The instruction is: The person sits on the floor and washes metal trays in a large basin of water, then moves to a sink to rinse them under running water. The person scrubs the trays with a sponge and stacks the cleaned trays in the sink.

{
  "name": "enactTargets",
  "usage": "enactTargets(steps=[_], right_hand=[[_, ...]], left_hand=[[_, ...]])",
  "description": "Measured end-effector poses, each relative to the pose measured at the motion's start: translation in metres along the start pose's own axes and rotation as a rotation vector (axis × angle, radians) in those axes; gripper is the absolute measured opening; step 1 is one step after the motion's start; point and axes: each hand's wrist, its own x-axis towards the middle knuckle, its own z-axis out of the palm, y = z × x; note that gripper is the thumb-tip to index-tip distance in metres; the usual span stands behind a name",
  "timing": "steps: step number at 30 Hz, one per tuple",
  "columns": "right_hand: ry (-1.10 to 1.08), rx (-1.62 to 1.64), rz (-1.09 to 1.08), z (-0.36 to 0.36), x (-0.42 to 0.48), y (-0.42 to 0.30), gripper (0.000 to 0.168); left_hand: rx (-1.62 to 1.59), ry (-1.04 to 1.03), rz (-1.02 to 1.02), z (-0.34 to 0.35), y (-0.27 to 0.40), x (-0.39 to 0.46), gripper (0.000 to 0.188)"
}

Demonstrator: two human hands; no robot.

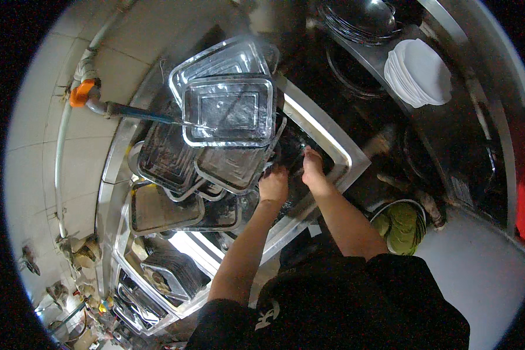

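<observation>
Both my hands reach down into a dark steel sink basin. My left hand (274, 183) is bent over beside the pile of metal trays, its fingers hidden; what it touches cannot be made out. My right hand (313, 165) is at the right part of the basin, thumb side up, its fingertips lost in the dark. Left of my hands, rectangular metal trays (234, 168) lie in a tilted heap. On top is a shiny tray (228, 114), with water running onto it from a dark hose (144, 114) on a tap with an orange handle (82, 92).
A stack of white plates (415, 72) and dark round pans (358, 19) stand on the steel shelf at upper right. A round container with green contents (401, 225) is right of my right forearm. More stacked trays (175, 271) sit in the neighbouring basin at lower left.
</observation>
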Motion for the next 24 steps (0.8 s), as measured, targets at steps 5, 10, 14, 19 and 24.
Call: enactTargets(steps=[5,10,14,19,24], right_hand=[[-0.06,-0.143,0.2,0.056,-0.072,-0.036,0.047],[-0.082,-0.195,0.228,0.061,-0.147,-0.097,0.045],[-0.221,0.143,-0.019,0.051,-0.128,-0.047,0.043],[-0.236,-0.245,0.091,0.068,-0.182,-0.13,0.045],[0.11,-0.614,-0.212,0.078,-0.133,-0.061,0.049]], left_hand=[[-0.008,0.052,-0.098,0.02,-0.041,-0.017,0.02],[0.0,0.132,0.01,-0.036,-0.03,-0.026,0.016],[-0.263,0.163,-0.066,-0.061,-0.02,-0.016,0.018],[-0.172,-0.13,-0.125,-0.025,-0.028,-0.011,0.017],[0.095,0.097,-0.155,0.044,-0.03,-0.012,0.026]])
